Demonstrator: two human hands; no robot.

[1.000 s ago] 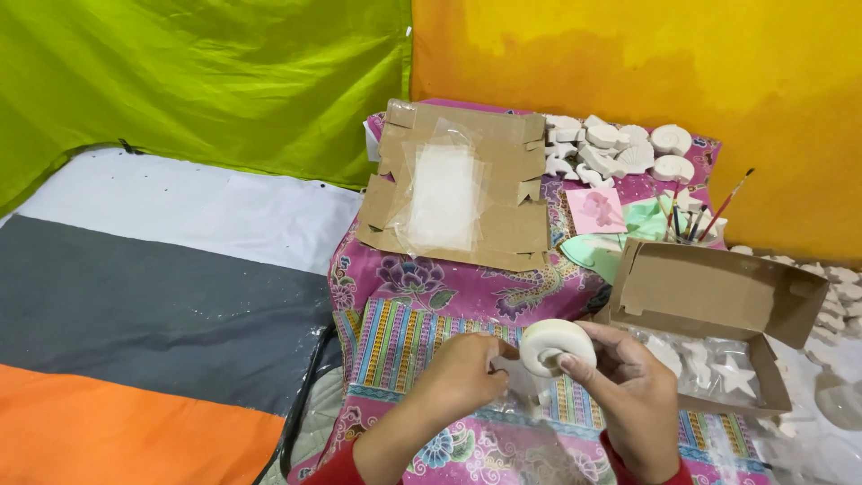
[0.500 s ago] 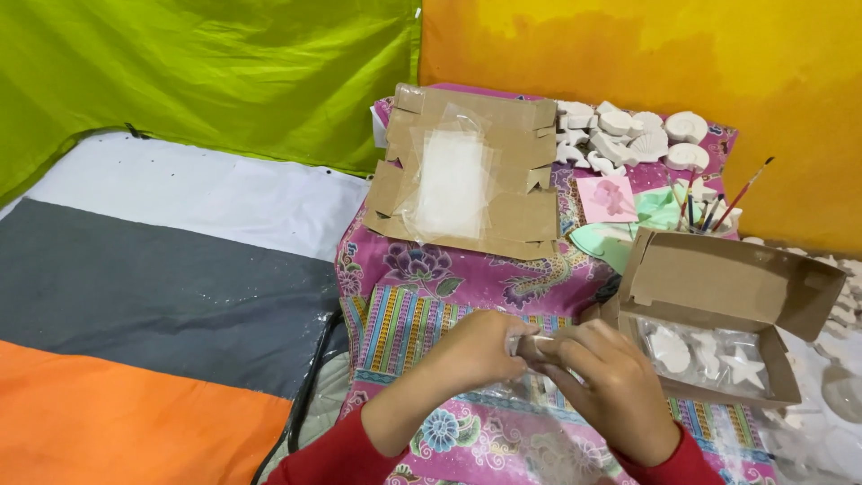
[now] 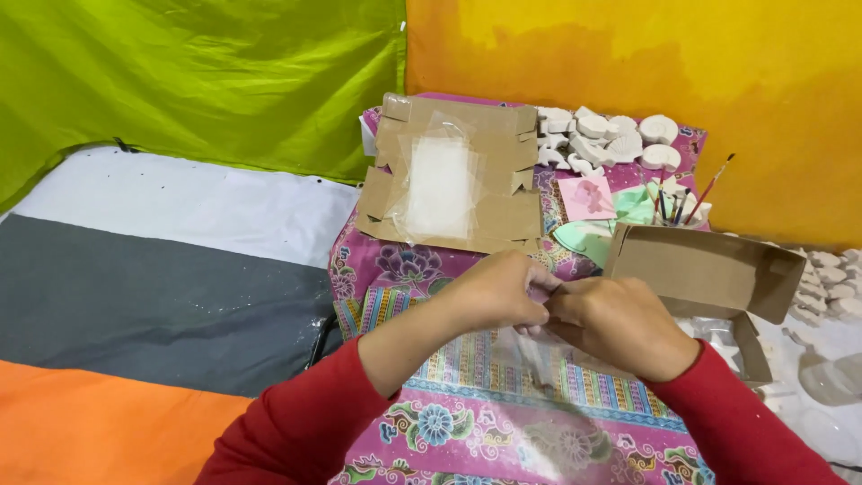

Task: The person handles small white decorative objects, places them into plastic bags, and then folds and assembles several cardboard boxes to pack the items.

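My left hand (image 3: pixel 492 292) and my right hand (image 3: pixel 621 325) meet over the patterned pink cloth (image 3: pixel 467 422), fingertips pinched together. Both grip the top of a thin clear plastic bag (image 3: pixel 539 355) that hangs below them. What the bag holds is hidden behind my fingers. Both arms wear red sleeves. An open brown cardboard box (image 3: pixel 700 265) stands just right of my right hand.
A flattened cardboard box with a clear window (image 3: pixel 449 175) lies at the back of the cloth. Behind it are several white plaster figures (image 3: pixel 611 139), a pink card (image 3: pixel 585 198) and paint brushes in a cup (image 3: pixel 682 202). More plaster pieces (image 3: pixel 831 278) lie far right. A striped mat (image 3: pixel 135 296) covers the left.
A second ago my right hand held a round white plaster piece in plain view. Now both hands are closed together on the plastic bag and the piece is out of sight.
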